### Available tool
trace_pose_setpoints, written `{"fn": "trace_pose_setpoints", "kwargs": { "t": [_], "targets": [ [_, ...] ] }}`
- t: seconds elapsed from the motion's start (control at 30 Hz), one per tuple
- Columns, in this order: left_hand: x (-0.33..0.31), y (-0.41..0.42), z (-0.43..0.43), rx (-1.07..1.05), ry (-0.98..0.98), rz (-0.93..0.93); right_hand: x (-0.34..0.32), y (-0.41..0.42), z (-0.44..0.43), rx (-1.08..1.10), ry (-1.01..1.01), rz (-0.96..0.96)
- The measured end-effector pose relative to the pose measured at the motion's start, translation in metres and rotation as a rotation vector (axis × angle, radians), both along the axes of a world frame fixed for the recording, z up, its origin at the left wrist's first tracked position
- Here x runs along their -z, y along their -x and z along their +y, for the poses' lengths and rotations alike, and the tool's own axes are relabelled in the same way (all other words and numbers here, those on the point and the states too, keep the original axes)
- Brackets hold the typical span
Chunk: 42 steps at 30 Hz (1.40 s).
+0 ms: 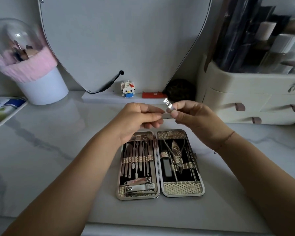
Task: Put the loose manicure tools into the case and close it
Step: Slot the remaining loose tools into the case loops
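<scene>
The manicure case (182,189) lies open flat on the marble top, its two halves side by side with several metal tools strapped in. Above its far edge both hands hold one small silver nail clipper (168,109). My left hand (138,119) pinches the clipper's body from the left. My right hand (192,116) pinches its raised, shiny lever end between thumb and fingers. Two more clippers sit in the bottom of the case's left half (139,184).
A heart-shaped mirror (122,40) leans behind. A white cup with pink fluff and a clear dome (39,80) stands at the left. A cream drawer organiser (250,101) fills the right. A small toy figure (128,89) and a red object (153,95) sit on the mirror base.
</scene>
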<state>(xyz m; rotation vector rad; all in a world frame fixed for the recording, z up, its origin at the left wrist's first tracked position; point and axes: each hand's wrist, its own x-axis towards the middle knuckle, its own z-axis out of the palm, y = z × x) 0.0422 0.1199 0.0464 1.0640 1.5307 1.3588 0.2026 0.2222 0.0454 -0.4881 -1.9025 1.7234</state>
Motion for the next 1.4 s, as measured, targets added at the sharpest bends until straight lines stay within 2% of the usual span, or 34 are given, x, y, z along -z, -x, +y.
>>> {"fn": "trace_pose_setpoints", "kwargs": {
  "t": [0.1, 0.17, 0.23, 0.33, 0.43, 0.5, 0.57, 0.63, 0.7, 0.73, 0.87, 1.17, 1.4],
  "targets": [
    [-0.002, 0.005, -0.002, -0.028, 0.033, -0.104, -0.002, 0.000, -0.001, 0.010, -0.099, -0.001],
    [-0.002, 0.007, -0.003, -0.069, 0.035, -0.093, -0.001, 0.001, -0.003, 0.105, -0.293, -0.061],
    [-0.002, 0.009, -0.004, -0.082, 0.029, -0.067, 0.001, 0.001, -0.003, 0.215, -0.379, -0.090],
    [0.000, 0.008, -0.004, -0.047, 0.028, -0.046, 0.002, 0.001, 0.000, 0.276, -0.206, -0.066],
    [0.000, 0.008, -0.004, -0.018, 0.036, -0.029, 0.002, 0.000, 0.002, 0.207, 0.094, -0.016],
    [0.000, 0.010, -0.005, 0.003, 0.028, -0.010, 0.000, -0.001, 0.003, 0.184, 0.164, 0.005],
    [0.000, 0.011, -0.005, 0.018, 0.045, 0.113, -0.001, -0.004, 0.005, 0.229, -0.020, -0.067],
    [0.002, 0.015, -0.006, -0.003, 0.092, 0.363, -0.004, -0.010, 0.007, 0.283, -0.285, -0.178],
    [0.005, 0.018, -0.006, -0.001, 0.145, 0.548, -0.005, -0.018, 0.010, 0.275, -0.400, -0.249],
    [0.006, 0.019, -0.006, 0.021, 0.176, 0.567, -0.006, -0.022, 0.012, 0.260, -0.421, -0.282],
    [0.010, 0.017, -0.006, 0.113, 0.254, 0.518, -0.010, -0.036, 0.021, 0.206, -0.466, -0.414],
    [0.011, 0.019, -0.006, 0.137, 0.265, 0.468, -0.016, -0.049, 0.036, 0.177, -0.295, -0.378],
    [0.012, 0.019, -0.005, 0.138, 0.251, 0.461, -0.006, -0.039, 0.031, 0.130, -0.253, -0.435]
  ]
}}
